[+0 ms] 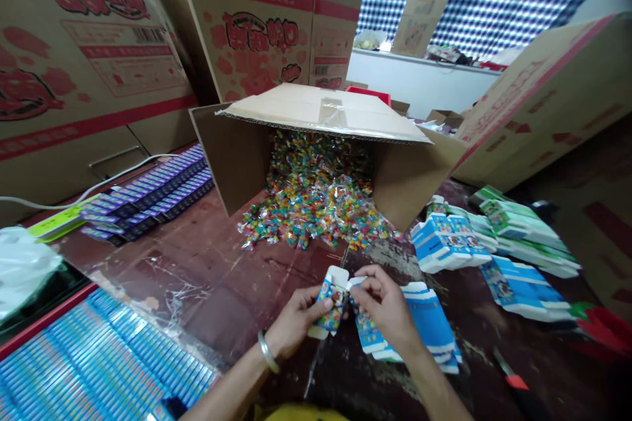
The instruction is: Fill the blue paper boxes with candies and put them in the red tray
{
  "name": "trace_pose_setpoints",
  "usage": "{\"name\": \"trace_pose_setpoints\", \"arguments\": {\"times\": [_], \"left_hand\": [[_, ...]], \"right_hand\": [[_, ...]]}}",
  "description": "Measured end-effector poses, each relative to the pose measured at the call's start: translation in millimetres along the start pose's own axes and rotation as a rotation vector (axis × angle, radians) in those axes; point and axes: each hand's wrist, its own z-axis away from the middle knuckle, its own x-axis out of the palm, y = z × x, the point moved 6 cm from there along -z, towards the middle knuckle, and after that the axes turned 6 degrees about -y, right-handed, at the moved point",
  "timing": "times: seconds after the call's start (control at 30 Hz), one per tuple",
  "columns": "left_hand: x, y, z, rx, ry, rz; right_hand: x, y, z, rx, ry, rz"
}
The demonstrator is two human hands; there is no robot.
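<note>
Low in the middle of the frame, my left hand (296, 319) grips a small blue printed carton (330, 306), thumb pressed on its face and fingers curled behind it. Its white top flap stands open. My right hand (382, 306) meets it from the right, thumb and forefinger pinching at the carton's upper edge; I cannot tell whether something small sits between those fingertips. A metal bangle (267, 352) rings my left wrist.

Just under my right hand lies a short stack of flat blue cartons (429, 322) on the dark red table (212, 289). Above my hands, at centre frame, a big cardboard box (320, 118) lies on its side, with a heap of coloured wrapped sweets (316, 204) spilling from its mouth toward me.

At right, piles of flat blue and green cartons (498, 237) fan out. Rows of purple boxes (148, 194) sit at left. In the lower left corner, a red-edged tray (44, 319) holds packed blue boxes. A red-handled knife (511, 375) lies at lower right.
</note>
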Motion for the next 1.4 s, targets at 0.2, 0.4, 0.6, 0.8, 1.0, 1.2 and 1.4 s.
{"name": "trace_pose_setpoints", "arguments": {"times": [0.2, 0.4, 0.6, 0.8, 1.0, 1.2, 1.4], "left_hand": [[-18.4, -15.8, -1.2, 0.120, 0.334, 0.020], [-20.7, -1.8, 13.9, 0.340, 0.495, -0.295], [-21.5, -16.8, 22.1, 0.220, 0.364, -0.385], [-37.1, -41.5, 25.7, 0.144, 0.335, -0.125], [-47.8, -30.4, 29.6, 0.211, 0.463, 0.028], [-38.8, -10.7, 37.0, 0.210, 0.396, -0.164], [-24.1, -1.9, 30.1, 0.172, 0.266, -0.274]], "right_hand": [[29.1, 17.6, 2.7, -0.074, 0.217, 0.049], [34.8, 38.3, 6.0, -0.067, 0.327, -0.097], [34.1, 72.4, 20.2, -0.046, 0.382, 0.034], [40.4, 71.2, 17.3, -0.039, 0.295, 0.196], [52.9, 53.0, 1.4, -0.083, 0.252, -0.040], [60.6, 31.6, -12.0, 0.018, -0.021, -0.054], [41.3, 28.7, -17.0, 0.083, -0.067, -0.060]]}}
